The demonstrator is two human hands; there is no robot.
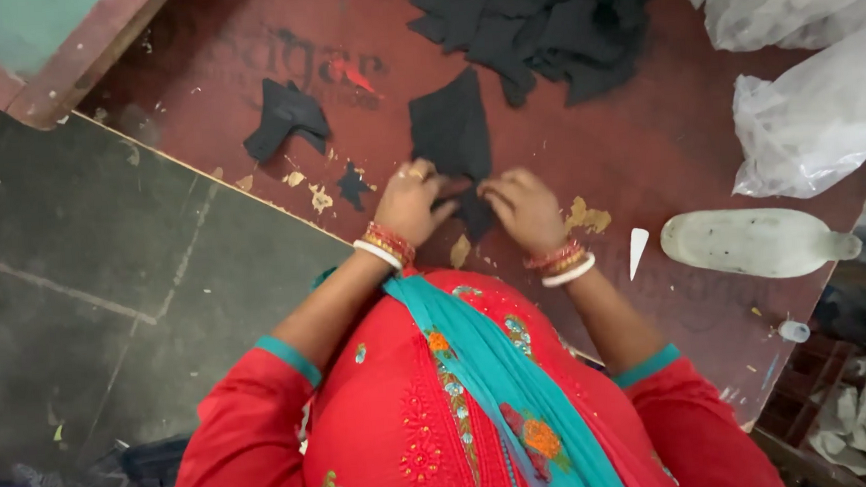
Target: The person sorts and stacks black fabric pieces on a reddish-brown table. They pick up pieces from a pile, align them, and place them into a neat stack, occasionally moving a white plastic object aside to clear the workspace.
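Observation:
Both my hands work on a dark triangular black fabric piece point(451, 132) lying on the dark red table point(668, 149). My left hand point(410, 200), with bangles at the wrist, pinches the piece's lower left edge. My right hand point(523, 208) presses and grips its lower right edge, fingers curled onto the cloth. The cloth's lower tip is hidden between the hands.
A pile of black fabric point(540, 21) lies at the far side. A cut black piece point(285, 117) and a small black scrap point(352, 185) sit to the left. To the right lie clear plastic bags point(814, 80), a plastic bottle point(754, 242) and a small white cap point(792, 331). Grey floor point(74, 275) is left.

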